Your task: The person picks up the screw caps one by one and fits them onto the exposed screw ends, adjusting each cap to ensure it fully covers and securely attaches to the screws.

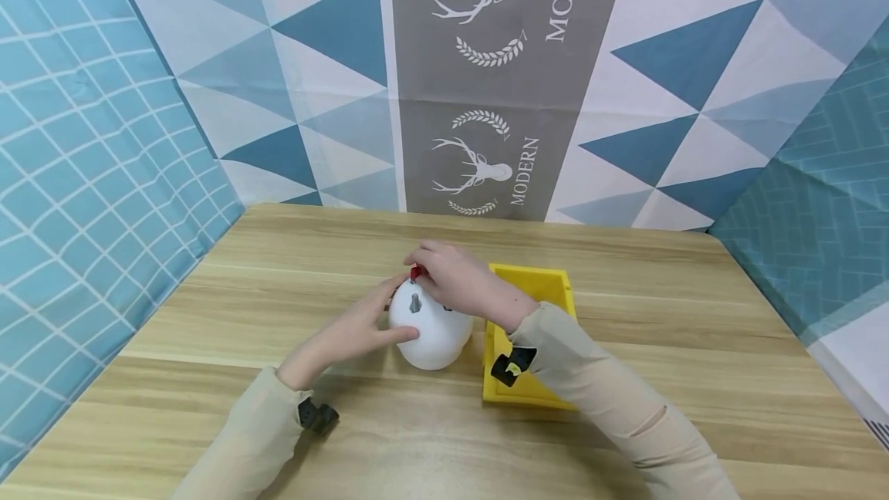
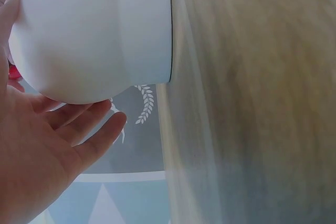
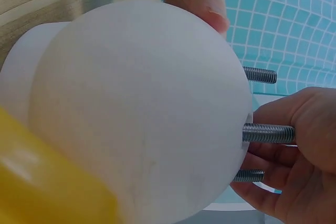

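A white ball-like body (image 1: 430, 346) on a narrower base stands on the table, with several threaded metal bolts (image 3: 268, 133) sticking out of its top. My left hand (image 1: 350, 330) holds its left side, thumb across the front and fingers round the back. In the left wrist view those fingers (image 2: 100, 135) lie along the white surface. From above, my right hand (image 1: 454, 280) pinches a small red piece (image 1: 415, 272) at the tip of one bolt. The right wrist view shows this hand's curled fingers (image 3: 262, 192) behind the bolts; the red piece is hidden there.
A yellow bin (image 1: 531, 398) stands just right of the white body, with my right forearm crossing over it and covering part of its inside. The wooden table (image 1: 660, 346) reaches back to a patterned cloth wall (image 1: 333, 60).
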The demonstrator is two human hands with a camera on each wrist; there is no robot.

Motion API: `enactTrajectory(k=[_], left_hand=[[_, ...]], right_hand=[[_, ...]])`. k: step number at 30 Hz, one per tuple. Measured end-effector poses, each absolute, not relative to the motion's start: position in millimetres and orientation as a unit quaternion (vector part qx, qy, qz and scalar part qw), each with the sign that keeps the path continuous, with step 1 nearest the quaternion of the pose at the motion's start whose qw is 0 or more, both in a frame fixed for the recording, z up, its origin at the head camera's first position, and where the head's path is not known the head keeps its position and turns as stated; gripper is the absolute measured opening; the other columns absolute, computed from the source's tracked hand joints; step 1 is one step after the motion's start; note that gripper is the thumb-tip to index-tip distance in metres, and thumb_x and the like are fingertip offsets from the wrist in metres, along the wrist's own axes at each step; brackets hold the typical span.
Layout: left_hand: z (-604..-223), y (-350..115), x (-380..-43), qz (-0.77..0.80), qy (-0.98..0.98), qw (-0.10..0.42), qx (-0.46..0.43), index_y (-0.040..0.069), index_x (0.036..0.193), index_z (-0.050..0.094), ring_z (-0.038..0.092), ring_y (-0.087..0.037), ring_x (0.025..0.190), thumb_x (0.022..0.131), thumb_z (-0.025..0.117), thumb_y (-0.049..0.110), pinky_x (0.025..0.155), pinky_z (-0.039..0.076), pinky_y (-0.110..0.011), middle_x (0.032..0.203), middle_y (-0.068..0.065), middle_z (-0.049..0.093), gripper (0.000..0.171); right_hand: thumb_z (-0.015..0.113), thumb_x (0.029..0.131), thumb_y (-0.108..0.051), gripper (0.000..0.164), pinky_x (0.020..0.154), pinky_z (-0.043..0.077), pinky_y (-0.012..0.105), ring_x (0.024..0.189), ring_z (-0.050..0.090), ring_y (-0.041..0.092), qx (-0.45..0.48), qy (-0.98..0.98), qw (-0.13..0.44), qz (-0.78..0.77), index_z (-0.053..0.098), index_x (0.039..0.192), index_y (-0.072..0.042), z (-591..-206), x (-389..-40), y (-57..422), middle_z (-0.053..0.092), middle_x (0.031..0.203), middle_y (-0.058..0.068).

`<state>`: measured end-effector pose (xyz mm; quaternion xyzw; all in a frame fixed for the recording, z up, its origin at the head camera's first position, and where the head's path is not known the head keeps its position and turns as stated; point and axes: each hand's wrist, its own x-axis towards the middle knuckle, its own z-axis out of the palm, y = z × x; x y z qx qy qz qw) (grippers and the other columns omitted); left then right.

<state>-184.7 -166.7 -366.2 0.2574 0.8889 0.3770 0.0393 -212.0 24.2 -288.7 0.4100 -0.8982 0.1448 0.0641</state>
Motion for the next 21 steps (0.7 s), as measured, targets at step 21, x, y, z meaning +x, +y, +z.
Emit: enactTrajectory(k=[21], left_hand=[[-365.8, -165.0, -183.4, 0.365, 0.897, 0.037, 0.247, 0.014, 0.145, 0.019, 0.038, -0.024, 0.127, 0.077, 0.063, 0.054, 0.1, 0.036, -0.047, 0.145, -0.006, 0.03, 0.09]], right_hand=[[0.057, 0.089, -0.021, 0.025, 0.061, 0.045, 0.018, 0.071, 0.049, 0.01, 0.381, -0.908, 0.042, 0.168, 0.06, 0.112, -0.011, -288.4, -210.5, 40.2, 0.053, 0.083, -0.003]])
